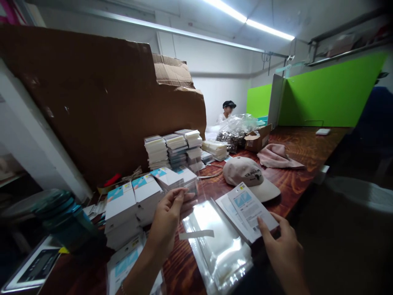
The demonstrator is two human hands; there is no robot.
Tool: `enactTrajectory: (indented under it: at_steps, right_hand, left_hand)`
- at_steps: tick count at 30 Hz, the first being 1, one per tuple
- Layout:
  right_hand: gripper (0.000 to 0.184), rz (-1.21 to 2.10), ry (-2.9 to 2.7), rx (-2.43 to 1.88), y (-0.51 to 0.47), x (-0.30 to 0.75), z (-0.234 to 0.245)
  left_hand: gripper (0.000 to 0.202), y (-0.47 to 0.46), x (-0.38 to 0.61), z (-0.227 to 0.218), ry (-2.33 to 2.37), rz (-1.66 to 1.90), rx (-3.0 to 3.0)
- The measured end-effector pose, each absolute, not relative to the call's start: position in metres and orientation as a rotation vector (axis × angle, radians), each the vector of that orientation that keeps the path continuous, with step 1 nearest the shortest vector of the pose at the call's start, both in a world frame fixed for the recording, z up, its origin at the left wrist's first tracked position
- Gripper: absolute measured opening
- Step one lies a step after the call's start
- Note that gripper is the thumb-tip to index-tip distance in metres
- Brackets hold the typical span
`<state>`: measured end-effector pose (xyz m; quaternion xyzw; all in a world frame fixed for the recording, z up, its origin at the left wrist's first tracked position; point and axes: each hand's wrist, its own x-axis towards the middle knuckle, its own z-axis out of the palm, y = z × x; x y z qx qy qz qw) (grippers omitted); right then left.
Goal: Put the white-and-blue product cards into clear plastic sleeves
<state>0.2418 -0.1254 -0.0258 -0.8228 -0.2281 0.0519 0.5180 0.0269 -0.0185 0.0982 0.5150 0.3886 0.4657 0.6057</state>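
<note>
- Cardboard [92, 98] walls off the far left of your dark wooden table [301, 141], probably as a screen; green panels [325, 98] stand at the far right, and another person [229, 108] is at the far side.
- Your right hand [281, 239] is clamped on two cards [253, 209], thumb on top, the other fingers mostly hidden beneath. You grip their near right corner, which leaves most of the print uncovered and facing you; the upper card sits askew on the lower.
- Your left hand [170, 209] is raised, thumb and fingertips together in a pinch. You may have clear film between them, but blur and glare mean I cannot tell.
- Clear sleeves [227, 254] lie flat between your hands, likely so that either can reach them; a pale strip [196, 234] lies across their left part. Your cards are at the sleeves' right edge.
- Card stacks [121, 209] stand to the left, near your left forearm, squared up perhaps to save room. More piles [156, 151] rise beyond them against the cardboard.
- Just beyond your cards sits a cap [239, 170], with a pink cloth [278, 155] farther right, both seemingly just set aside.
- At near left you have a bottle [66, 221], away from the sleeves.
</note>
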Motion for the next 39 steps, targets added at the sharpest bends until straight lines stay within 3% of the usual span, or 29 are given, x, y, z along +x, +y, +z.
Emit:
enactTrajectory:
  at_steps: [6,9,14,18,30,39]
  right_hand:
    - [0.06,0.158,-0.589,-1.986,-0.122,0.244,-0.028]
    - [0.052,0.166,-0.483,-1.903,-0.131,0.238,-0.014]
    - [0.047,0.706,-0.36,-1.291,-0.161,0.224,0.018]
    - [0.039,0.973,-0.336,-1.104,-0.171,0.211,0.035]
    - [0.045,0.86,-0.287,-1.057,-0.159,0.194,0.035]
    - [0.039,0.934,-0.424,-1.061,-0.165,0.185,0.035]
  left_hand:
    - [0.026,-0.024,0.025,0.103,0.875,1.149,1.111]
    - [0.025,-0.027,0.024,0.107,0.86,1.204,1.058]
    - [0.026,-0.032,0.024,0.116,0.847,1.262,0.96]
    - [0.025,-0.04,0.027,0.12,0.814,1.287,0.867]
    - [0.029,-0.083,0.052,0.114,0.706,1.066,0.773]
    - [0.042,-0.088,0.052,0.107,0.77,1.184,0.873]
